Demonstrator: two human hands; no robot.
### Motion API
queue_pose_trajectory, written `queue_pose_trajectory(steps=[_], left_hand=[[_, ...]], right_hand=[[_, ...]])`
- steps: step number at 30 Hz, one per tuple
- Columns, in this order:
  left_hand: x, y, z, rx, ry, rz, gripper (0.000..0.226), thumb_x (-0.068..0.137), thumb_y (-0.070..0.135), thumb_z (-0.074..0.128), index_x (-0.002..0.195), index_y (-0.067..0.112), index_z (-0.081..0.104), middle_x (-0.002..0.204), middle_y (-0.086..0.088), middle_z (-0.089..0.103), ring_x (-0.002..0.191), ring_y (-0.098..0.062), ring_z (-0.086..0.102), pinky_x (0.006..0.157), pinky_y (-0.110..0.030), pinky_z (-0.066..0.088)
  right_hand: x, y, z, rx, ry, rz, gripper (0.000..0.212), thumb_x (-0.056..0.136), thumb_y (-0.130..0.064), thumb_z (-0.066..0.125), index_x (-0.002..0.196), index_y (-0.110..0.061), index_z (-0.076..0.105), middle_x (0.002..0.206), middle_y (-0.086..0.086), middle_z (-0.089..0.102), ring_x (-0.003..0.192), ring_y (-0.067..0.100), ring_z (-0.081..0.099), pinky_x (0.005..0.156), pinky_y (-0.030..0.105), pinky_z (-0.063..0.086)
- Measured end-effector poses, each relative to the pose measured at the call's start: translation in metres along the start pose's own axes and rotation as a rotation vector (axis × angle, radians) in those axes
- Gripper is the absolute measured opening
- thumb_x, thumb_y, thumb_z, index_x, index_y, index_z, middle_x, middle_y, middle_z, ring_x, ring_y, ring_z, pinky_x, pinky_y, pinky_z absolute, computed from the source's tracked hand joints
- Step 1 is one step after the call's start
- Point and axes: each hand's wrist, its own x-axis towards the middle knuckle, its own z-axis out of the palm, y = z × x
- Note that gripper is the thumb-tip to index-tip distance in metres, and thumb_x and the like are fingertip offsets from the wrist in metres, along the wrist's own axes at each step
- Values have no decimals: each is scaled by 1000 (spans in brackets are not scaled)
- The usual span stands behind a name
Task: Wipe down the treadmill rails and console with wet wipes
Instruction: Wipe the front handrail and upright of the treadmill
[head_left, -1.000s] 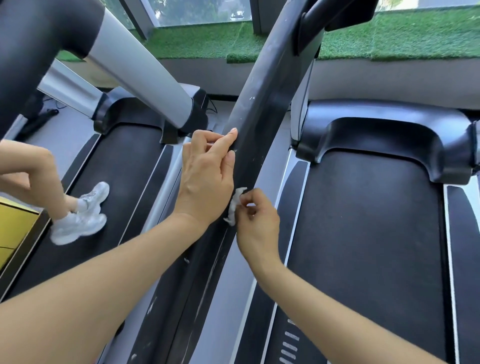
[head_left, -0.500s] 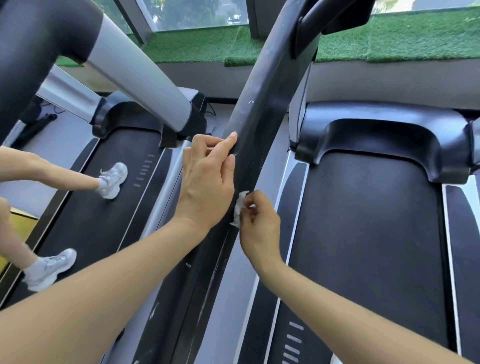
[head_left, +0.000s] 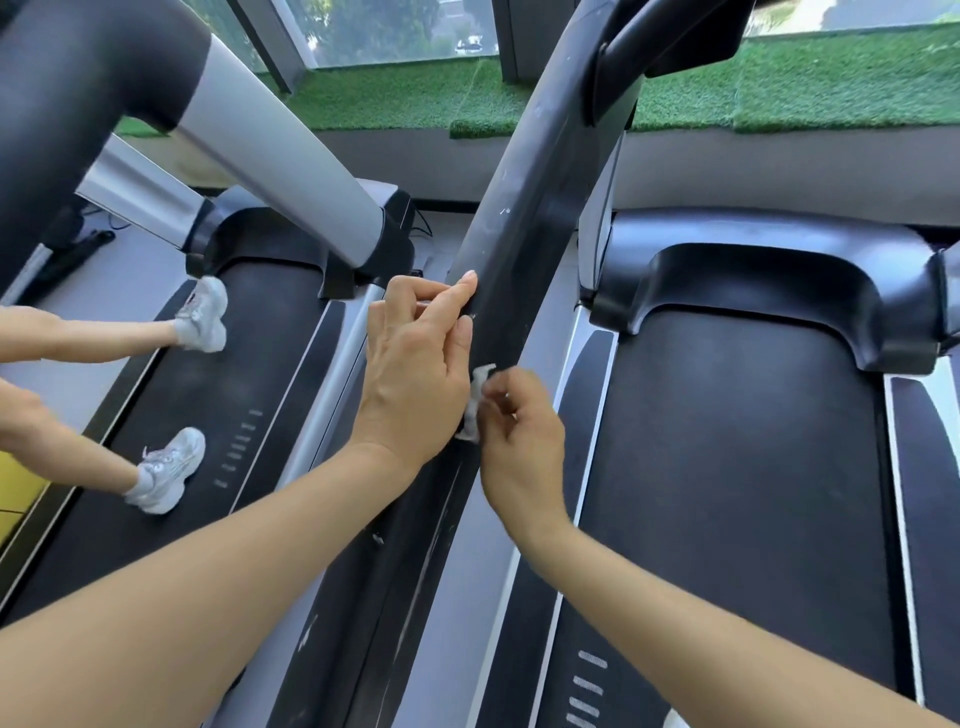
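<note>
A: Hands? Left hand (head_left: 415, 374) rests on the black rail (head_left: 511, 228), fingers straight along it.

B: Right hand (head_left: 522, 436) pinches a crumpled white wipe (head_left: 475, 402) against the same rail, just beside the left.

Head-worn camera looks steeply down, close over the treadmill rail (head_left: 498, 270).

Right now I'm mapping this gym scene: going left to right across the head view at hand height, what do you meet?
Runner's shoes → left hand → wet wipe → right hand → empty treadmill belt.
</note>
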Motion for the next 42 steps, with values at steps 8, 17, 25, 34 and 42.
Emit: queue_pose_trajectory(steps=[8,17,25,34,42], left_hand=[[-1,1,-1,-23,-7,-7,38,100,16,43,137,20,50,110,10,37,102,-10,31,98,-18,27],[0,-2,0,-22,-2,-5,39,98,20,41,136,21,51,109,11,36,104,-13,33,94,-14,23],[0,-1,-1,-25,-23,-25,38,100,18,42,137,22,50,110,10,37,104,-12,32,95,-15,22],[0,-1,-1,-27,-12,-13,43,95,25,38,136,24,50,110,11,38,104,-15,36,96,-17,26],[0,-2,-1,-52,-19,-29,38,100,16,43,136,23,51,110,11,37,105,-12,33,92,-6,22]], right_hand=[[140,-10,-6,-93,224,-14,25,82,-3,39,74,-26,44,86,15,54,71,15,45,67,24,39],[28,0,-2,17,-12,-127,27,91,1,46,81,-25,48,88,10,54,73,15,52,66,17,44],[155,-23,-5,-20,250,-79,36,78,5,36,70,-29,43,80,13,50,64,13,44,55,14,37],[70,-10,-4,6,30,-159,29,87,-4,42,79,-32,45,85,7,53,72,14,48,67,24,45],[171,-16,-10,2,199,-13,31,80,4,35,70,-24,41,70,2,43,60,10,37,54,12,34]])
